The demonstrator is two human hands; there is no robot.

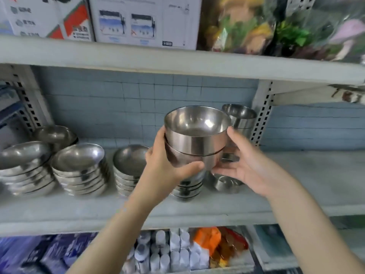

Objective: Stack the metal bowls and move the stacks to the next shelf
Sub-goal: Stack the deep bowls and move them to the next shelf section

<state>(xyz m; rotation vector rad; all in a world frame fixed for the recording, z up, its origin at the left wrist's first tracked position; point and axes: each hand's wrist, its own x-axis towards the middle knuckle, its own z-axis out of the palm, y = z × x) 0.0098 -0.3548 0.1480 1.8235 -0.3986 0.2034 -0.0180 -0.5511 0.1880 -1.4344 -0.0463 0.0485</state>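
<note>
A short stack of two shiny metal bowls (195,137) is lifted above the middle shelf (296,175). My left hand (167,165) grips its left side and bottom. My right hand (245,165) cups its right side with the fingers spread against the lower bowl. Right below the held bowls stands another stack of bowls (187,187), partly hidden by my hands. A single low bowl (225,183) sits beside it. Behind, by the upright post, a tall stack (240,117) stands. Further stacks (79,171), (127,171), (23,169) fill the shelf's left part.
A perforated upright post (261,115) divides this bay from the bare shelf section on the right. The upper shelf (177,62) holds boxes and bagged artificial flowers close overhead. Below are small bottles (169,252) and packets.
</note>
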